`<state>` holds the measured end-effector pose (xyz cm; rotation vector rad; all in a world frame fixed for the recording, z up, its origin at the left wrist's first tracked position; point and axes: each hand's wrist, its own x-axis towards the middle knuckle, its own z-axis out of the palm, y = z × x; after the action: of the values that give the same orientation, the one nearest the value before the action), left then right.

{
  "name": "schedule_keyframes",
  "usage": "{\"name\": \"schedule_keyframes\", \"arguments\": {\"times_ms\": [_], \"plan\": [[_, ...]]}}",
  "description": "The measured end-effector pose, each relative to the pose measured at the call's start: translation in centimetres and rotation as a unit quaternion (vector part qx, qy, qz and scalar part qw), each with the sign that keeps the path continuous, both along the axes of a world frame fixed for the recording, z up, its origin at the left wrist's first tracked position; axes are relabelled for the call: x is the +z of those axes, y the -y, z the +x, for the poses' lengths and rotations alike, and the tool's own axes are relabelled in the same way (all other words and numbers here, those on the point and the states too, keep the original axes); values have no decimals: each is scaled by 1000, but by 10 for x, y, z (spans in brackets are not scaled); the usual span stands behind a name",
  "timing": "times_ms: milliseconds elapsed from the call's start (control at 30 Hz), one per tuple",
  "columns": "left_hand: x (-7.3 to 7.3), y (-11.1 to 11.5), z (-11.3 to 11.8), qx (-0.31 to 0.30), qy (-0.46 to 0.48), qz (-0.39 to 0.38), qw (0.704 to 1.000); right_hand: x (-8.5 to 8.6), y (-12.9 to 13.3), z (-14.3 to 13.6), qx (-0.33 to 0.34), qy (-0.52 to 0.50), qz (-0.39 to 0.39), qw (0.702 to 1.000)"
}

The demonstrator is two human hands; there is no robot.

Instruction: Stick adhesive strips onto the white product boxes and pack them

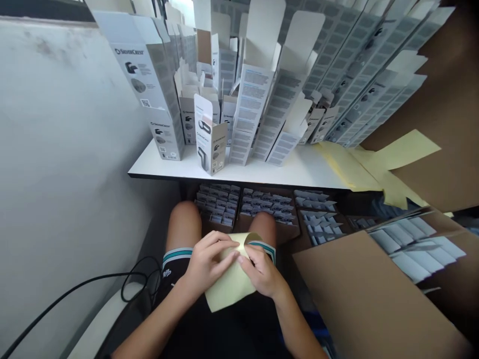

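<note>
A sheet of pale yellow paper (232, 289) lies over my lap, its far end curled up between my hands. My left hand (211, 257) pinches the curled part from the left, thumb and forefinger close together. From the right, my right hand (262, 271) grips the same curl, its fingertips almost touching those of the left. Past my knees, a small printed carton (210, 137) with a raised flap stands at the front of the white table (292, 174).
Tall stacks of flattened-looking nested cartons (250, 109) crowd the table. More yellow sheets (362, 164) hang over its right edge. Boxes of folded cartons (219, 204) sit underneath. An open cardboard box (359, 284) stands at my right, a black cable (78, 284) at my left by the wall.
</note>
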<state>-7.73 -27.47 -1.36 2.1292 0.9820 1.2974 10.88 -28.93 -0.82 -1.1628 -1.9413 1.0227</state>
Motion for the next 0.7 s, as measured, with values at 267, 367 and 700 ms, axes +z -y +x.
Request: {"name": "schedule_keyframes", "arguments": {"times_ms": [267,367,700], "plan": [[-12,0,-17,7,-56,58,997,-1,2,-15,7,55,29,998],[-13,1,-19,-6,-71,39,997,1,5,-18,4,67,24,997],[-12,1,-15,-69,28,-121,990,4,13,-18,-4,77,3,997]]}}
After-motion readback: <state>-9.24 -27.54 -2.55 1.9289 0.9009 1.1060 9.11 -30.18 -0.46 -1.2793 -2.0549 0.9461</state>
